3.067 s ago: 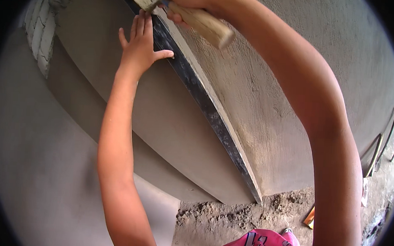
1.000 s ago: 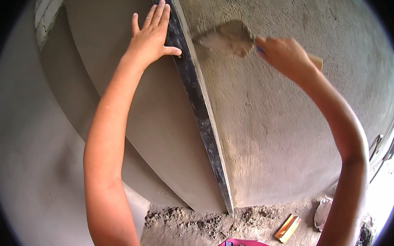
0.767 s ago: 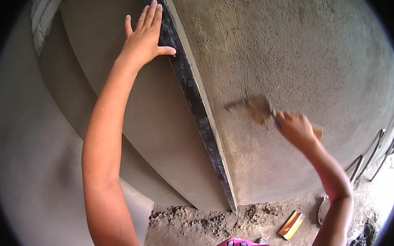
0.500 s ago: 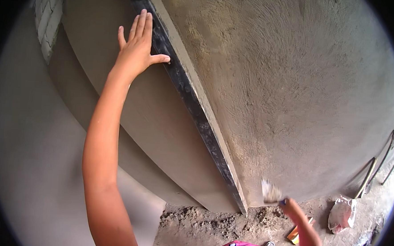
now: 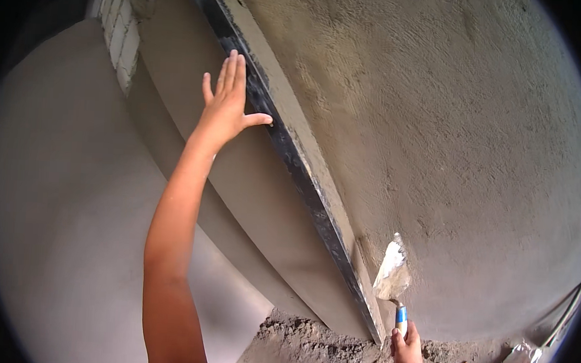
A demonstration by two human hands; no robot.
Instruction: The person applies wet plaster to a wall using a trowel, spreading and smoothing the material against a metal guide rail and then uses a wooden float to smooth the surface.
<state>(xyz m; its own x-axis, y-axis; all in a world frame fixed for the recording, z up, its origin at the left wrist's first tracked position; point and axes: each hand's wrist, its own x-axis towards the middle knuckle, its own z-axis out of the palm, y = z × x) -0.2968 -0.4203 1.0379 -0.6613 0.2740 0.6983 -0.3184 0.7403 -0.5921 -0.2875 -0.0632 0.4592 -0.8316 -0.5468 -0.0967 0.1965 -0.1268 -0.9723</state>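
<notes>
Grey wall [image 5: 450, 137], trowel [image 5: 394, 279] lower than earlier, near black bar [image 5: 299, 177].

left hand [image 5: 226, 109] on board [image 5: 293, 158]; trowel [image 5: 392, 279] in right hand [image 5: 408, 349], right of the board's lower end

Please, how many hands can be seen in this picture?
2. The left hand lies flat against the long black bar; the right hand, lower right, grips the handle of the trowel. I see no others.
</notes>
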